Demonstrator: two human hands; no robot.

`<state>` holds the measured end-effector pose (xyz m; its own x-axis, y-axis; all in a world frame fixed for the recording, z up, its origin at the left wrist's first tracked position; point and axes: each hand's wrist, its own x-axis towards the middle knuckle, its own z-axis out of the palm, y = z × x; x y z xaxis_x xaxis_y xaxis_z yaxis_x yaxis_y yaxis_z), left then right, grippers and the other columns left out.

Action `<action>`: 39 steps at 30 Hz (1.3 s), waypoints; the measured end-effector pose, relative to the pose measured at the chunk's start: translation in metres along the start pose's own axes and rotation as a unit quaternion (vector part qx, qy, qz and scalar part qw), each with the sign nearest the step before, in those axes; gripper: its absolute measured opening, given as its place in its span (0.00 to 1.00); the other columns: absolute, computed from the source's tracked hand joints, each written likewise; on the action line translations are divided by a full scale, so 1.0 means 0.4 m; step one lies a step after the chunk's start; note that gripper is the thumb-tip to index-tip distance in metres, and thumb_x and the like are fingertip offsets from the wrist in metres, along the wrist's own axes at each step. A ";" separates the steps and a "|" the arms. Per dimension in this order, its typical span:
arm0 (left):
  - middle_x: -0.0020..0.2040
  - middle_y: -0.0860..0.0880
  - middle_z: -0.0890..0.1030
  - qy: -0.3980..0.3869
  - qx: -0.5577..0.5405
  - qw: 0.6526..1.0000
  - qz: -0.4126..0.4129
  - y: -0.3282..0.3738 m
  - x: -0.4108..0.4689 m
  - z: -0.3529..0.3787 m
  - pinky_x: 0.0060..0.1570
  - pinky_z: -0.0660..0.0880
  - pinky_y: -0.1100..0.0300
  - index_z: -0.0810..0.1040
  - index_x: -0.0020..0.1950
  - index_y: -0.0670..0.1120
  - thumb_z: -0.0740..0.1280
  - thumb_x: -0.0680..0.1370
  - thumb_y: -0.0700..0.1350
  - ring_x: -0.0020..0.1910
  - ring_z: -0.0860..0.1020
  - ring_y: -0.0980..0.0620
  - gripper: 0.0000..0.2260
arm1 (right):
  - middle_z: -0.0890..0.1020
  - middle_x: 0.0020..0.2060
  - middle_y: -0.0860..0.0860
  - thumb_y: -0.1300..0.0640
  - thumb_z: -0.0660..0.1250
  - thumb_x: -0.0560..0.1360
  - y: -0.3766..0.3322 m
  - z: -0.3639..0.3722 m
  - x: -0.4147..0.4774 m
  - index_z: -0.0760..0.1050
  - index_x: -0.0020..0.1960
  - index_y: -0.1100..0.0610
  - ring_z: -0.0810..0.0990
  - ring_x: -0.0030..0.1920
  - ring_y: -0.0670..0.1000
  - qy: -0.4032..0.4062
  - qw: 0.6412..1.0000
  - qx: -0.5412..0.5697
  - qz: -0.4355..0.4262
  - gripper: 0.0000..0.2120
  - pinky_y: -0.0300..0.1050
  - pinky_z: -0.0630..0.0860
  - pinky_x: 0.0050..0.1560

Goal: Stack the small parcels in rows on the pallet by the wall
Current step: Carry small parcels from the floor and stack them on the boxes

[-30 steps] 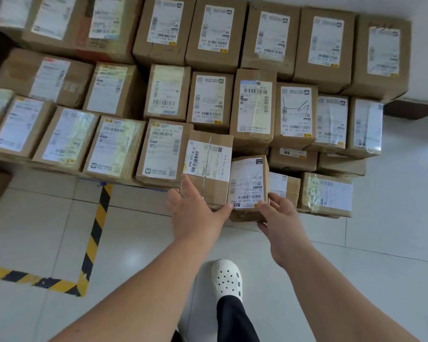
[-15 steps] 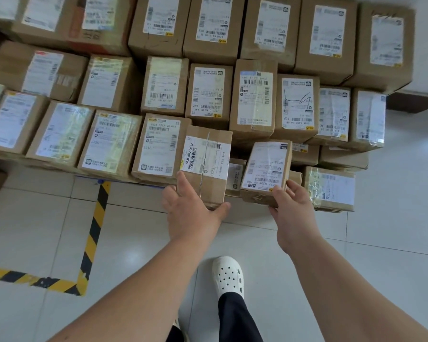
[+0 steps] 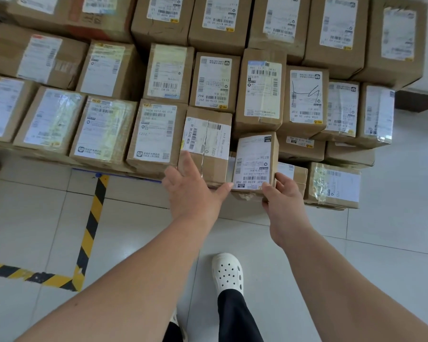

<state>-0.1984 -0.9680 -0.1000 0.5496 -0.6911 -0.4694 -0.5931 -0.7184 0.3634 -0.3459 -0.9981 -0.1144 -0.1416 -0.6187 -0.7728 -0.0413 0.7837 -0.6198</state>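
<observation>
Grey-tiled floor [image 3: 381,255], striped tape [image 3: 89,225]; left hand [image 3: 192,193] flat against split-label parcel [image 3: 208,144], right hand [image 3: 283,196] gripping small parcel [image 3: 255,161].

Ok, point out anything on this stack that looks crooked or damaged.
The B238 parcel, pinched at its lower corner by the right hand, has crumpled tape along its bottom edge and stands higher than the front-row parcels to its right. The label on the C072 parcel beside it looks split down the middle.
</observation>
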 end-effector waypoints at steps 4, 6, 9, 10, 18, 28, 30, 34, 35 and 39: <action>0.75 0.41 0.53 -0.020 0.004 1.000 0.022 0.004 0.029 0.015 0.71 0.62 0.49 0.50 0.80 0.48 0.72 0.73 0.61 0.75 0.53 0.40 0.45 | 0.82 0.58 0.46 0.61 0.63 0.81 0.021 0.011 0.024 0.67 0.71 0.49 0.80 0.57 0.46 -0.003 1.000 0.014 0.012 0.20 0.48 0.72 0.66; 0.76 0.42 0.50 -0.030 0.022 0.998 0.044 0.001 0.036 0.021 0.71 0.63 0.50 0.51 0.80 0.49 0.72 0.76 0.54 0.75 0.50 0.42 0.41 | 0.82 0.58 0.46 0.61 0.62 0.81 0.037 0.016 0.040 0.69 0.70 0.49 0.80 0.58 0.47 -0.004 1.000 0.003 0.022 0.19 0.49 0.72 0.68; 0.76 0.42 0.50 -0.027 0.089 0.992 0.079 -0.010 0.041 0.021 0.67 0.68 0.53 0.53 0.79 0.48 0.69 0.77 0.38 0.74 0.53 0.42 0.36 | 0.81 0.59 0.44 0.59 0.61 0.82 0.052 0.023 0.057 0.70 0.70 0.47 0.78 0.60 0.48 0.024 0.999 0.000 0.043 0.19 0.49 0.71 0.66; 0.75 0.42 0.52 -0.028 0.120 0.988 0.091 -0.015 0.042 0.020 0.64 0.68 0.54 0.54 0.79 0.47 0.68 0.76 0.35 0.72 0.55 0.42 0.36 | 0.80 0.57 0.44 0.59 0.61 0.82 0.050 0.026 0.061 0.69 0.70 0.46 0.78 0.58 0.48 0.040 0.998 0.003 0.051 0.19 0.47 0.73 0.62; 0.69 0.47 0.65 -0.075 0.228 0.954 0.181 -0.043 0.063 0.020 0.59 0.67 0.55 0.60 0.75 0.46 0.65 0.74 0.34 0.63 0.66 0.45 0.31 | 0.77 0.64 0.61 0.70 0.58 0.79 0.033 0.048 0.087 0.68 0.71 0.58 0.77 0.62 0.63 0.035 0.995 -0.077 0.048 0.22 0.53 0.75 0.58; 0.78 0.48 0.57 -0.078 0.212 0.949 0.219 -0.062 0.030 -0.032 0.67 0.64 0.53 0.53 0.79 0.48 0.66 0.79 0.43 0.71 0.61 0.45 0.32 | 0.76 0.57 0.49 0.62 0.54 0.81 0.015 0.049 0.009 0.59 0.77 0.49 0.69 0.36 0.49 0.051 0.983 -0.173 0.020 0.26 0.43 0.68 0.35; 0.78 0.48 0.56 -0.071 0.212 0.946 0.236 -0.063 0.013 -0.070 0.72 0.59 0.52 0.52 0.80 0.48 0.64 0.81 0.48 0.74 0.59 0.45 0.31 | 0.74 0.65 0.51 0.60 0.55 0.81 0.007 0.049 -0.031 0.60 0.77 0.47 0.73 0.43 0.52 0.055 0.975 -0.213 -0.017 0.25 0.46 0.71 0.41; 0.78 0.46 0.57 -0.034 0.242 0.930 0.273 -0.068 -0.026 -0.169 0.76 0.52 0.49 0.50 0.80 0.48 0.64 0.80 0.55 0.77 0.56 0.45 0.34 | 0.65 0.75 0.51 0.59 0.58 0.81 -0.038 0.051 -0.136 0.62 0.77 0.51 0.71 0.67 0.56 0.022 0.918 -0.375 -0.128 0.24 0.56 0.73 0.64; 0.78 0.46 0.57 -0.025 0.252 0.926 0.281 -0.069 -0.038 -0.199 0.76 0.51 0.48 0.50 0.80 0.48 0.64 0.79 0.57 0.77 0.55 0.45 0.35 | 0.64 0.75 0.51 0.59 0.58 0.81 -0.055 0.052 -0.167 0.63 0.76 0.52 0.67 0.71 0.56 0.010 0.897 -0.413 -0.160 0.24 0.57 0.69 0.68; 0.79 0.45 0.55 -0.005 0.282 0.916 0.285 -0.083 -0.099 -0.342 0.77 0.47 0.47 0.49 0.80 0.48 0.64 0.79 0.59 0.78 0.52 0.44 0.36 | 0.62 0.76 0.53 0.57 0.59 0.82 -0.123 0.073 -0.297 0.62 0.76 0.55 0.58 0.76 0.56 -0.030 0.802 -0.538 -0.258 0.23 0.51 0.57 0.76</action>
<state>-0.1200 -0.9273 0.0166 0.0518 -0.9385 -0.3413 -0.9934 -0.0835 0.0787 -0.2982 -0.9649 0.0037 0.2157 -0.8522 -0.4767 -0.9132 -0.0032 -0.4075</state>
